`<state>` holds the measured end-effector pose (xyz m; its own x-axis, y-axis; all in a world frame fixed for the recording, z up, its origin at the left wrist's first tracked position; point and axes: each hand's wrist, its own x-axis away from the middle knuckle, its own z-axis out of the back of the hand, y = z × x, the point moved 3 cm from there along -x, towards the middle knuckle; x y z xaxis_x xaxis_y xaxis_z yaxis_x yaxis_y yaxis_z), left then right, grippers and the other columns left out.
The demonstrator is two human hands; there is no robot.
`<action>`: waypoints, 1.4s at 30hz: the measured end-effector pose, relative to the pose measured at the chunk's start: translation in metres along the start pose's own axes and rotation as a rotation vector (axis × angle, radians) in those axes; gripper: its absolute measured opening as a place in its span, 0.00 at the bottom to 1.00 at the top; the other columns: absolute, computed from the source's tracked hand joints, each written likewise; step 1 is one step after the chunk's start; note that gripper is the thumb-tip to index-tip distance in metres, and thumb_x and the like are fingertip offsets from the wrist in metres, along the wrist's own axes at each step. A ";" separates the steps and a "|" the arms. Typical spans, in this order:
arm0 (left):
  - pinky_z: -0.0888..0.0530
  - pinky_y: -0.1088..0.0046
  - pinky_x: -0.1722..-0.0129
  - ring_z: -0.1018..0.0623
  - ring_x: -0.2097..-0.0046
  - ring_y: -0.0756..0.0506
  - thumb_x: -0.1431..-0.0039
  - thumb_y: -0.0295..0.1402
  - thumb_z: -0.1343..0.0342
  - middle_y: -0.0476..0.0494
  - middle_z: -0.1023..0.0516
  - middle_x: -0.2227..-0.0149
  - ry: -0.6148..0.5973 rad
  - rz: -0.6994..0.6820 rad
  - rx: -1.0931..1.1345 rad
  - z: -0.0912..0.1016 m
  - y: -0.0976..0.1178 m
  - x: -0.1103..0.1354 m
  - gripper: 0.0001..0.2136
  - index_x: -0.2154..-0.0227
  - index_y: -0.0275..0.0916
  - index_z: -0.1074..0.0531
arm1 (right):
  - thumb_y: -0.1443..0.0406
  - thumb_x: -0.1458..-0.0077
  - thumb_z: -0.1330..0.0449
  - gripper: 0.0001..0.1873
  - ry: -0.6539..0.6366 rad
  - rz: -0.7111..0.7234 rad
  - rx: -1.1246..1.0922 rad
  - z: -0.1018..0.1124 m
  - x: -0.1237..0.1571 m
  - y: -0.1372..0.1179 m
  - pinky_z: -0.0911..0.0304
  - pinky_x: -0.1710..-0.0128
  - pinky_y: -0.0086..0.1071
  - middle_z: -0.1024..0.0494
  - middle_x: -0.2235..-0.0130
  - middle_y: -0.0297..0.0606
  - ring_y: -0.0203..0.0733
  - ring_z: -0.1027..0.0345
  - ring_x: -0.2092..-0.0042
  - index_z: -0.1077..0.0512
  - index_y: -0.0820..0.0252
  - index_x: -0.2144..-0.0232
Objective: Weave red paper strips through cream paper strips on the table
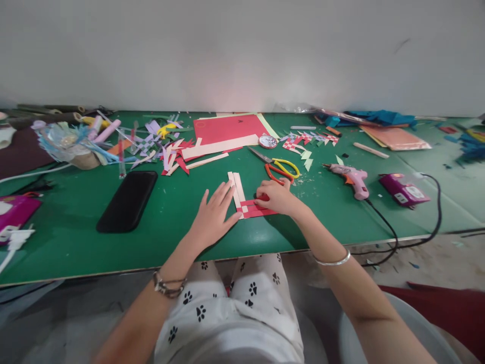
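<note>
Cream paper strips lie upright on the green table, crossed at their lower end by red paper strips. My left hand rests flat on the table beside the cream strips, fingers spread, its fingertips touching them. My right hand lies over the red strips with its fingers curled, pinching a red strip end against the weave.
Yellow-and-orange scissors lie just behind my right hand. A black phone is to the left, a pink glue gun with its cord to the right. Red and cream paper sheets and several strip scraps sit further back.
</note>
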<state>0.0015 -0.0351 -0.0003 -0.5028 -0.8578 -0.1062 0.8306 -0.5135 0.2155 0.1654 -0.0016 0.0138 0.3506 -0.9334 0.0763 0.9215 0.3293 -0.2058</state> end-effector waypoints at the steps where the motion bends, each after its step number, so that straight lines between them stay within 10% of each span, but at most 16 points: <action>1: 0.51 0.56 0.44 0.52 0.40 0.43 0.41 0.43 0.66 0.40 0.54 0.40 -0.012 -0.050 0.006 0.001 -0.002 0.005 0.26 0.43 0.35 0.56 | 0.63 0.53 0.46 0.07 0.000 0.000 -0.005 0.000 0.000 0.000 0.60 0.58 0.45 0.31 0.69 0.35 0.40 0.39 0.62 0.32 0.60 0.77; 14: 0.57 0.63 0.43 0.50 0.40 0.45 0.49 0.53 0.60 0.44 0.54 0.40 -0.344 -0.542 -0.057 0.000 -0.008 0.009 0.34 0.43 0.39 0.55 | 0.64 0.54 0.45 0.05 0.030 -0.025 -0.014 0.000 0.000 0.000 0.60 0.56 0.46 0.31 0.69 0.33 0.39 0.38 0.63 0.33 0.60 0.78; 22: 0.57 0.62 0.43 0.50 0.40 0.45 0.49 0.54 0.62 0.42 0.53 0.40 -0.322 -0.533 -0.088 -0.003 -0.007 0.011 0.34 0.43 0.38 0.56 | 0.62 0.47 0.51 0.09 0.527 -0.321 0.123 0.010 0.054 -0.005 0.57 0.54 0.44 0.29 0.64 0.39 0.43 0.38 0.61 0.35 0.59 0.68; 33: 0.54 0.59 0.44 0.49 0.41 0.42 0.47 0.53 0.65 0.39 0.53 0.40 -0.264 -0.366 -0.133 -0.006 0.014 0.016 0.34 0.43 0.33 0.53 | 0.52 0.55 0.47 0.32 0.492 -0.519 0.099 -0.013 0.056 -0.008 0.45 0.65 0.41 0.32 0.60 0.55 0.56 0.40 0.58 0.42 0.67 0.52; 42: 0.53 0.57 0.44 0.49 0.41 0.41 0.47 0.51 0.60 0.38 0.52 0.41 -0.262 -0.360 -0.105 -0.005 0.013 0.017 0.32 0.44 0.35 0.51 | 0.61 0.55 0.48 0.20 0.426 -0.483 -0.325 -0.013 0.051 -0.001 0.45 0.62 0.40 0.28 0.69 0.39 0.44 0.34 0.67 0.39 0.62 0.58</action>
<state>0.0053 -0.0561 -0.0036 -0.7965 -0.5969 0.0958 0.6045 -0.7892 0.1084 0.1804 -0.0509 0.0050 -0.2407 -0.9602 -0.1414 0.8376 -0.1319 -0.5302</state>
